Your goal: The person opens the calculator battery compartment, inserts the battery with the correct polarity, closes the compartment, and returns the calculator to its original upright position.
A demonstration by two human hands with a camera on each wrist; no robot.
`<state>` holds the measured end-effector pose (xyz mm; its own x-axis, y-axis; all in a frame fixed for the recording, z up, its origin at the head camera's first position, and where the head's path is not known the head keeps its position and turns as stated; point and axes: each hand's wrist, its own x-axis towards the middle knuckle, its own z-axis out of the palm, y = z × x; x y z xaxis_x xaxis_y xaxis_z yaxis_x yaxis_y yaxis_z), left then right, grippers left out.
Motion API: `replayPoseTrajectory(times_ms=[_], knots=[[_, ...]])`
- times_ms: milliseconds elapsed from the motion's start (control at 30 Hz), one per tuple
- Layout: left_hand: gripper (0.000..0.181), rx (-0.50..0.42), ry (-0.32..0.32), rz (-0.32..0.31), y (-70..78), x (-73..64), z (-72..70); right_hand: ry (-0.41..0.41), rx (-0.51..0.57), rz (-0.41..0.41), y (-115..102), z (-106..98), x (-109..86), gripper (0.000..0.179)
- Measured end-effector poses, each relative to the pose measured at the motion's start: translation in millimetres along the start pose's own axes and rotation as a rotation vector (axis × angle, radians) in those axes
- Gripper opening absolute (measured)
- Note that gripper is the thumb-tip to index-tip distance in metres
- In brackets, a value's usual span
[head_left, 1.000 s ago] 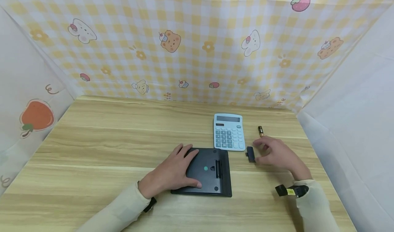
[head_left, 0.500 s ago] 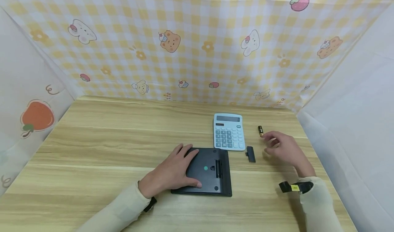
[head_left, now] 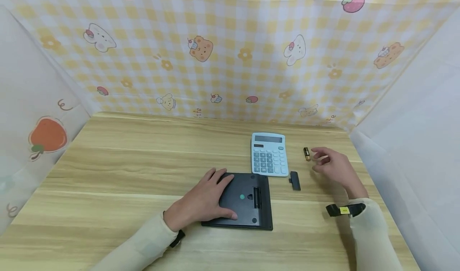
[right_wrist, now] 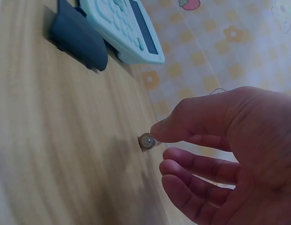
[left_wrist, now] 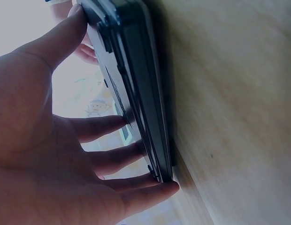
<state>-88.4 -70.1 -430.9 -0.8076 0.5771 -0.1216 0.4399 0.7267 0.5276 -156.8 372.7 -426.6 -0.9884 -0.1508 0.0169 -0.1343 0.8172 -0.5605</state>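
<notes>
My left hand [head_left: 199, 203] is spread over the left part of a flat black device [head_left: 244, 209] lying back side up on the table. Its thumb presses the surface and its fingers reach over the far edge, as the left wrist view also shows. The device's back carries a green dot and an uncovered battery slot [head_left: 256, 197]. My right hand [head_left: 336, 165] hovers beside a small black and gold battery [head_left: 306, 154], fingers loosely bent. In the right wrist view the battery's end [right_wrist: 146, 140] shows right at the thumb tip. A black battery cover [head_left: 295, 180] lies nearer the device.
A light blue calculator [head_left: 269, 155] lies face up behind the black device, close to its far edge. A checked cloth [head_left: 230, 63] hangs at the back of the wooden table [head_left: 143, 151], with white cloth [head_left: 420, 151] along the right side.
My right hand has moved from beside the battery cover, away and to the right, and now sits just right of the battery. My left hand stays on the black device.
</notes>
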Motion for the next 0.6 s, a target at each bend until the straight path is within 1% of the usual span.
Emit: replayPoseTrajectory(times_ms=[367, 600], knots=[[0.106, 0.004, 0.005, 0.007, -0.7, -0.2, 0.4, -0.049, 0.011, 0.037, 2.7, 0.2, 23.7, 0.066], [0.106, -0.001, 0.001, 0.004, -0.3, -0.7, 0.1, -0.086, 0.005, 0.080, 2.5, 3.6, 33.2, 0.071]])
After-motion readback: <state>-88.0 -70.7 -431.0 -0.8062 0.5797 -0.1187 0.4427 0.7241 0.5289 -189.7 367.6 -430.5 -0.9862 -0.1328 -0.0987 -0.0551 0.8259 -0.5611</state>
